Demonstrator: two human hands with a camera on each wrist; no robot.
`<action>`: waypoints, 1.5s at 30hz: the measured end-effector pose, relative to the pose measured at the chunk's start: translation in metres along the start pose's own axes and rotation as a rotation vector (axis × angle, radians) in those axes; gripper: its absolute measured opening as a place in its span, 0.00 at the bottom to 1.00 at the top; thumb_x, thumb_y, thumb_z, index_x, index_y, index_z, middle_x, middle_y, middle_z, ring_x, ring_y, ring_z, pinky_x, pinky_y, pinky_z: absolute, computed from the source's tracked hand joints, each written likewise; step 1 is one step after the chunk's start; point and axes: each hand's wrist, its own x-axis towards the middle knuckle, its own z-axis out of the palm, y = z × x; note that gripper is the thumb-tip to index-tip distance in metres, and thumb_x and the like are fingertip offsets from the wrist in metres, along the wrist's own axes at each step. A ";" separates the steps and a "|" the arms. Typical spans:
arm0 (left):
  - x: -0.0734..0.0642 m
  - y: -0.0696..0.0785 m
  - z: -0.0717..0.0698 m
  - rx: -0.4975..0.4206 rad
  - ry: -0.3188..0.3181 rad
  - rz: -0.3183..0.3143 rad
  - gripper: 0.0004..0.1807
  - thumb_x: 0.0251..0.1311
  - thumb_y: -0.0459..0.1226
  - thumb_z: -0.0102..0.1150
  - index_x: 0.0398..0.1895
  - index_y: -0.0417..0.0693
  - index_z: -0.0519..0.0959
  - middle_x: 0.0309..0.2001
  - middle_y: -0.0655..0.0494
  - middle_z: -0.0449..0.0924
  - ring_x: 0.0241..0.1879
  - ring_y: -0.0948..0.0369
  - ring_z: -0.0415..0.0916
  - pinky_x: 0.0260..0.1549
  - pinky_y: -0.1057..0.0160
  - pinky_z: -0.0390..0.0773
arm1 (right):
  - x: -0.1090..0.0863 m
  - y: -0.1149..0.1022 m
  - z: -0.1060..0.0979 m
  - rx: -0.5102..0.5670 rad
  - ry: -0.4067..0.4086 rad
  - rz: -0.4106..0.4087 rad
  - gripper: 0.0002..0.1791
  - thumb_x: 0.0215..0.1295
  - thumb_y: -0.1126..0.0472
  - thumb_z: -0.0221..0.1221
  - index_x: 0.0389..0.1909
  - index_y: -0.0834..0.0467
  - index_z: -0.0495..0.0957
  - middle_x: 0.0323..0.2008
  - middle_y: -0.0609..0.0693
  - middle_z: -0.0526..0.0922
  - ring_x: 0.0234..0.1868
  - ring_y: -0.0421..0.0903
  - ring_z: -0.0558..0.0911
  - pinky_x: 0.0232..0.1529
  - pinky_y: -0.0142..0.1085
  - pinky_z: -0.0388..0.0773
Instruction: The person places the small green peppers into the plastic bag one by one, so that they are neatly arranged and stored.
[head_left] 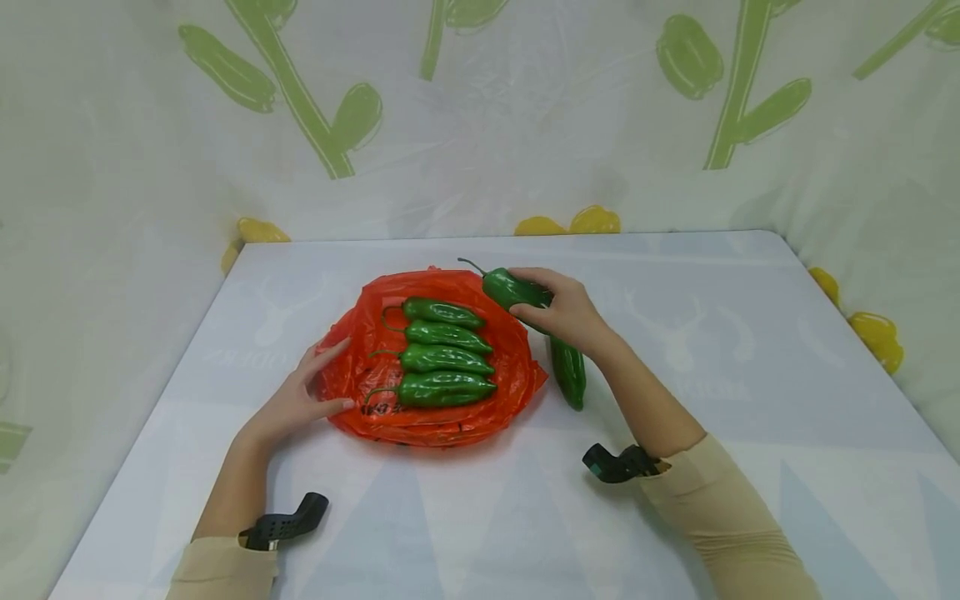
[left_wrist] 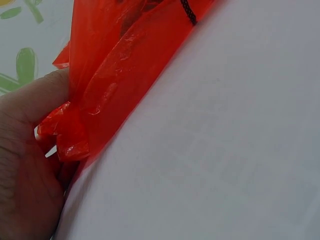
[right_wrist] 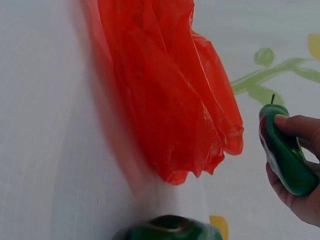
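Observation:
A red plastic bag (head_left: pixel 360 367) lies spread on the table with a row of several green peppers (head_left: pixel 447 358) on it, stems to the left. My left hand (head_left: pixel 300 396) holds the bag's left edge, thumb and fingers on either side of the crumpled plastic (left_wrist: pixel 75 135). Over the bag's upper right side, my right hand (head_left: pixel 558 308) grips another green pepper (head_left: pixel 510 287) between thumb and fingers, its thin stem pointing up-left. In the right wrist view this held pepper (right_wrist: pixel 285 150) is off the table. One more pepper (head_left: pixel 568 373) lies right of the bag, partly under that hand.
The white table (head_left: pixel 750 350) has pale printed patterns and reaches back to a plant-print cloth (head_left: pixel 525 108). Black wrist cameras (head_left: pixel 288 522) sit on both forearms, at the cuffs of beige sleeves (head_left: pixel 720 508).

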 end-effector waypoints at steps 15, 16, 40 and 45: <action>-0.001 0.000 0.001 0.002 0.001 0.022 0.49 0.51 0.44 0.68 0.74 0.61 0.51 0.74 0.42 0.38 0.71 0.39 0.38 0.58 0.31 0.57 | 0.019 -0.012 0.025 -0.003 -0.063 -0.079 0.27 0.59 0.61 0.64 0.60 0.58 0.72 0.58 0.54 0.75 0.56 0.50 0.75 0.57 0.43 0.75; -0.001 0.000 0.001 0.003 0.001 0.022 0.49 0.51 0.44 0.68 0.74 0.61 0.51 0.74 0.41 0.38 0.71 0.39 0.38 0.58 0.30 0.57 | 0.020 -0.013 0.028 -0.005 -0.069 -0.081 0.27 0.59 0.61 0.64 0.60 0.58 0.72 0.58 0.54 0.75 0.56 0.50 0.75 0.57 0.43 0.75; 0.001 -0.001 -0.001 0.013 -0.004 0.009 0.49 0.51 0.46 0.68 0.74 0.63 0.51 0.74 0.42 0.37 0.72 0.40 0.37 0.59 0.29 0.55 | 0.051 -0.019 0.072 -0.184 -0.168 -0.106 0.24 0.58 0.59 0.65 0.57 0.57 0.76 0.56 0.51 0.77 0.58 0.47 0.74 0.59 0.39 0.71; 0.001 -0.001 0.000 0.008 -0.004 0.003 0.49 0.51 0.46 0.67 0.74 0.63 0.51 0.74 0.42 0.37 0.72 0.40 0.37 0.59 0.30 0.56 | 0.052 -0.015 0.075 -0.168 -0.183 -0.102 0.24 0.58 0.61 0.65 0.57 0.59 0.75 0.57 0.52 0.77 0.58 0.47 0.73 0.60 0.40 0.71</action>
